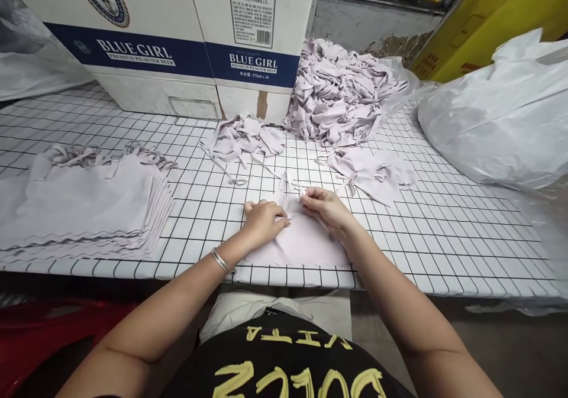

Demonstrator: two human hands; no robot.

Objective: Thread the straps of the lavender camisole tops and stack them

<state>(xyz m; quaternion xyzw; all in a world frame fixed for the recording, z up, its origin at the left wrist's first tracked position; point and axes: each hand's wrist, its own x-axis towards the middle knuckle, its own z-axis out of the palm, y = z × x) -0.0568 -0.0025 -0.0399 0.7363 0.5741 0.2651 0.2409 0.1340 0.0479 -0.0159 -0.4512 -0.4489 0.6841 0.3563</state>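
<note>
Head view: left hand (pixel 265 223) half-curled on lilac fabric (pixel 310 244), grip unclear; right hand (pixel 326 209) pinches its top. Blue Girl carton (pixel 177 61), white plastic bag (pixel 497 120): contents hidden.

The bare left forearm (pixel 177 303) and right forearm (pixel 397 282) converge from the lower corners. The left hand (pixel 264 223) lies palm down, its fingers (pixel 279 211) directed inward; the right hand (pixel 327 209) faces it, thumb and forefinger pinched, the remaining fingers apparently curled, though partly hidden.
</note>
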